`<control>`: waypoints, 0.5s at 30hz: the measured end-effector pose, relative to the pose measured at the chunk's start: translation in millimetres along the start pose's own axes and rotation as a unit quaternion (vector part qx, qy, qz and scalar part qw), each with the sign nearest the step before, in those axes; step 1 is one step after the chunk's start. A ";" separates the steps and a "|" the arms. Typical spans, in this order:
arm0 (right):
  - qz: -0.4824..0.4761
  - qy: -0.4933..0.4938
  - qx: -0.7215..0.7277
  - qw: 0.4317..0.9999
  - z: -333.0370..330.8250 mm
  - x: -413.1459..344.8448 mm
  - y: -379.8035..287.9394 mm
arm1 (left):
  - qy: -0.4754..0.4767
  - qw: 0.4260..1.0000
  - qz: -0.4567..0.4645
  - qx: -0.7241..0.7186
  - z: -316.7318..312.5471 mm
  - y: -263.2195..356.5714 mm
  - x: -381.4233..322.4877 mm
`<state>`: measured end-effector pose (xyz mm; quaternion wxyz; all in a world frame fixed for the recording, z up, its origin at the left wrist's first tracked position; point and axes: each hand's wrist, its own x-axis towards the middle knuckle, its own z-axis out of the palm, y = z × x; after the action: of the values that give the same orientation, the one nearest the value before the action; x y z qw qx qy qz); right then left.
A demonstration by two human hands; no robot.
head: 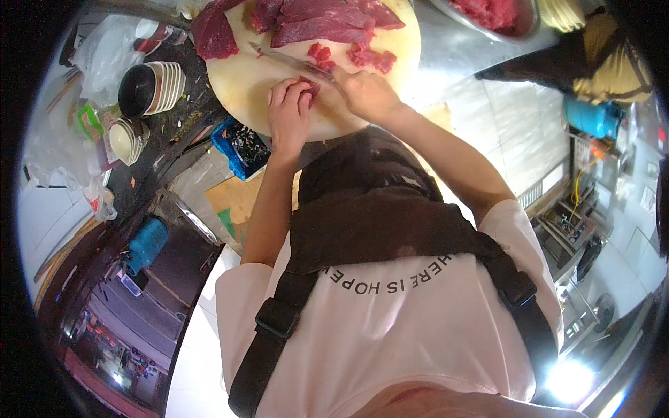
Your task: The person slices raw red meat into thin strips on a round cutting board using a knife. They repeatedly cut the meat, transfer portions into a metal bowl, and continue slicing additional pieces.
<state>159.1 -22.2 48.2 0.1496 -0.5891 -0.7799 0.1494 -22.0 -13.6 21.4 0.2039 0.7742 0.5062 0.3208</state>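
Observation:
My right hand point(367, 95) grips a kitchen knife point(292, 61), its blade pointing to the upper left over a round cutting board point(245, 89). With curled fingers, my left hand point(289, 107) holds a small piece of red meat point(312, 89) down on the board, just below the blade. Small cut meat pieces point(320, 55) lie beyond the knife, and more cut pieces point(373, 58) lie to their right. Large slabs of raw red meat point(324, 23) rest at the board's far side. Another slab point(213, 34) hangs over its left edge.
A metal bowl point(532, 26) of red meat stands at the upper right. Stacked bowls point(167, 86), smaller white bowls point(124, 142) and plastic bags point(102, 57) sit on the dark left surface. Below the board's left edge is a blue-rimmed bin point(223, 149). A person's tan clothing point(619, 62) shows at right.

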 end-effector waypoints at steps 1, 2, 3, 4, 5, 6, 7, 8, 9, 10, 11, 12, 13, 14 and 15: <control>-0.004 -0.042 0.006 0.999 -6.2 -5.9 5.9 | 0.005 1.000 0.001 0.013 -3.2 0.2 -1.2; 0.000 -0.056 -0.003 0.998 -13.8 -12.9 8.0 | -0.010 1.000 -0.008 0.001 -3.1 1.0 -1.2; -0.014 -0.034 -0.014 0.999 -24.4 -18.9 8.0 | -0.016 1.000 -0.006 -0.007 -3.5 0.8 -0.6; 0.000 -0.072 -0.016 0.997 -34.7 -25.4 5.8 | -0.016 1.000 -0.006 -0.015 -2.5 1.2 -0.8; -0.002 -0.078 -0.019 0.997 -45.2 -32.2 1.2 | -0.019 0.999 -0.009 -0.025 -1.0 1.2 -1.2; -0.020 -0.062 -0.020 0.998 -54.8 -37.6 -2.3 | -0.014 1.000 -0.010 -0.022 0.4 0.3 -0.8; -0.004 -0.097 -0.027 0.995 -62.5 -43.7 -5.8 | -0.012 1.000 -0.014 -0.020 2.1 -0.3 -1.2; -0.002 -0.113 -0.032 0.993 -68.3 -50.1 -7.8 | -0.010 1.000 -0.020 -0.018 3.3 -1.5 -2.0; -0.020 -0.089 -0.037 0.995 -68.8 -51.9 -10.6 | -0.010 1.000 -0.015 -0.014 4.5 -2.8 -2.4; -0.002 -0.122 -0.036 0.992 -65.6 -51.1 -13.3 | -0.014 1.000 -0.011 -0.012 5.4 -3.8 -3.7; -0.002 -0.114 -0.034 0.993 -59.9 -47.2 -14.2 | -0.018 1.000 -0.007 -0.010 6.0 -4.8 -4.7; -0.004 -0.097 -0.031 0.995 -52.1 -42.7 -16.4 | -0.014 1.000 -0.010 0.000 6.6 -5.1 -5.8; -0.014 -0.088 -0.023 0.996 -41.0 -34.2 -19.5 | -0.012 1.000 -0.012 0.010 6.6 -5.3 -7.2; -0.025 -0.067 -0.015 0.997 -28.8 -20.4 -22.9 | -0.010 1.000 -0.011 0.021 6.3 -5.6 -7.6; -0.018 -0.084 -0.015 0.996 -22.6 -10.5 -24.5 | -0.011 1.000 -0.009 0.013 5.8 -5.4 -8.4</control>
<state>149.6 -37.4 78.3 0.0767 -0.5628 -0.8022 0.1841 -23.8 -19.1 11.4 0.2018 0.7758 0.5151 0.3036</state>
